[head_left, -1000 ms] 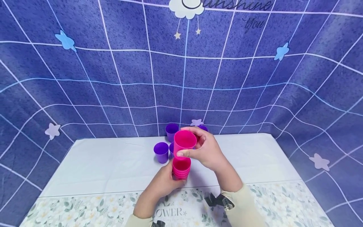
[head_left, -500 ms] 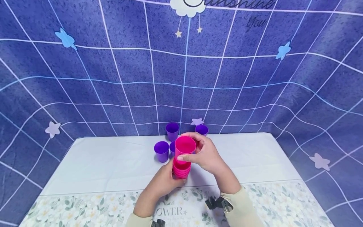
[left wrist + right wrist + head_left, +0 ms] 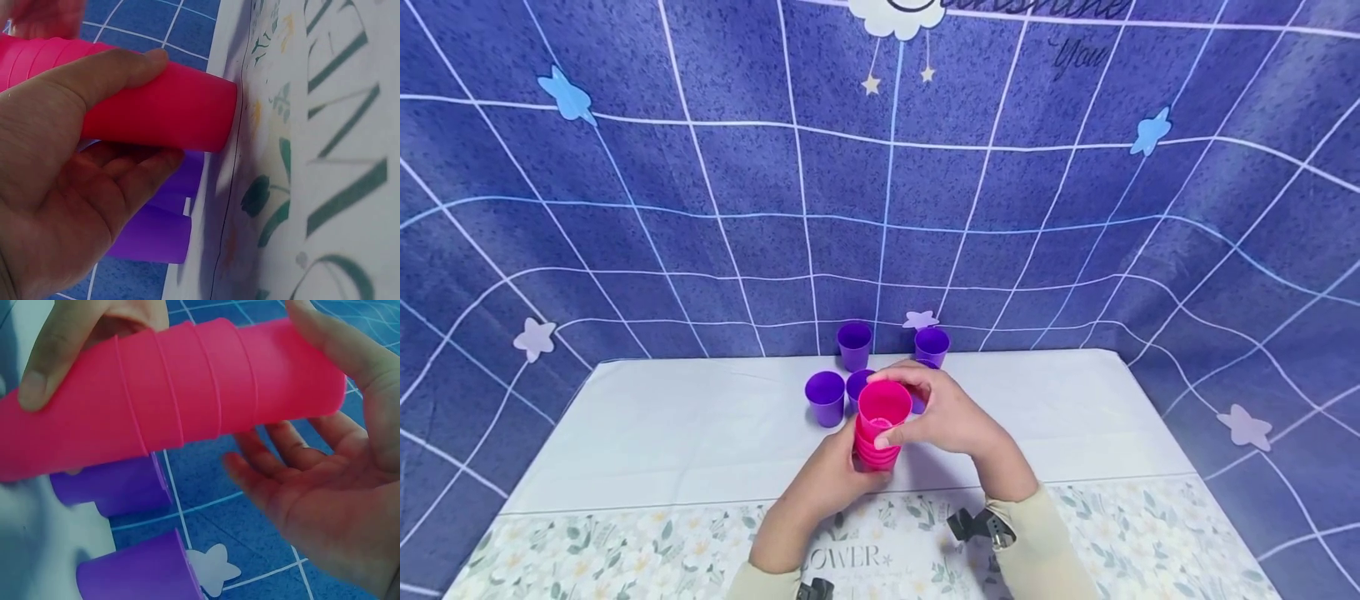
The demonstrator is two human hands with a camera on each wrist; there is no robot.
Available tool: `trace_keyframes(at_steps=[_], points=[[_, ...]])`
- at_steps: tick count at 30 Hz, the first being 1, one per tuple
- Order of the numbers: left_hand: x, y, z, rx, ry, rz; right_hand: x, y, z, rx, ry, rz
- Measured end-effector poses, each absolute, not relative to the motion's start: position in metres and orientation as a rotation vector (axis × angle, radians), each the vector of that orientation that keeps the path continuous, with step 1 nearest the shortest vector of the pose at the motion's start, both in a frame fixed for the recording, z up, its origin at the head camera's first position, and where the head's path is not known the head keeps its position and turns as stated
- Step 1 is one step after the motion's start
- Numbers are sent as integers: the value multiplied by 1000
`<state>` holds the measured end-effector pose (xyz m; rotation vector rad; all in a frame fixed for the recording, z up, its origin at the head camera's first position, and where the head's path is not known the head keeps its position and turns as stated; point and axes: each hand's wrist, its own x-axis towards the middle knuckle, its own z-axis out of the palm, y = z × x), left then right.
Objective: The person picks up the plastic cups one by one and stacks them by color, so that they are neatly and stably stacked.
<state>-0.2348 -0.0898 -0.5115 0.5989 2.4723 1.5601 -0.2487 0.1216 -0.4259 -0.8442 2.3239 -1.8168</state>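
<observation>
A stack of nested pink cups [image 3: 877, 463] stands upright near the table's middle. My left hand [image 3: 832, 475] grips its lower part, thumb on the near side and fingers around the far side in the left wrist view. The topmost pink cup [image 3: 883, 402] sits in the stack's mouth, its upper part standing well above the rims below. My right hand [image 3: 951, 417] holds this cup, with the thumb [image 3: 337, 340] on one side and the fingers [image 3: 275, 453] on the other.
Several purple cups stand upright behind the stack, among them a left one [image 3: 826, 400], a back one [image 3: 854, 345] and a back-right one [image 3: 932, 344]. A floral cloth [image 3: 647, 550] covers the table's front. A blue gridded curtain [image 3: 760, 183] rises behind and at the sides.
My right hand has come down with its pink cup, from above the stack into the stack's mouth. My left hand keeps its hold in place. More of the purple cups behind shows.
</observation>
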Motion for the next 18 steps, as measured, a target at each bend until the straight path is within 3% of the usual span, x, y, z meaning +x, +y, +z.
trace_keyframes(at_steps=[18], points=[[-237, -95, -513, 514, 2503, 1573, -257, 115, -445, -898, 2453, -1635]])
